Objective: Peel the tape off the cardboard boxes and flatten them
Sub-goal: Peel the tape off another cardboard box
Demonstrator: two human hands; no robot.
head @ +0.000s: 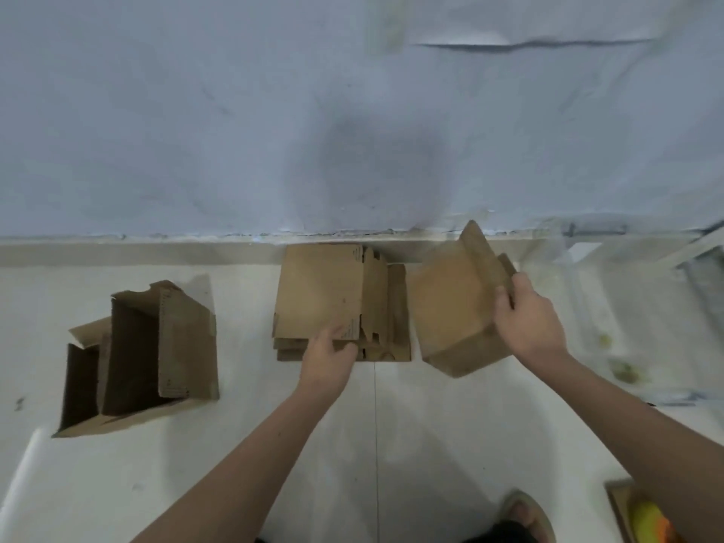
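Observation:
A stack of flattened cardboard boxes (325,291) lies on the white floor against the wall. My left hand (327,356) rests on the stack's near edge, thumb and fingers pinching the top sheet. Right of the stack stands a still-assembled small cardboard box (450,307), tilted, with one flap raised at its far side. My right hand (527,317) grips this box at its right side near the flap. A larger open cardboard box (188,346) with dark inner compartments lies on the floor at the left.
A pale blue wall (352,111) runs along the far side, with a skirting strip at its foot. Clear plastic sheeting (611,327) lies at the right. A foot in a sandal (527,513) is at the bottom, and a box corner with a yellow object (642,519) sits bottom right.

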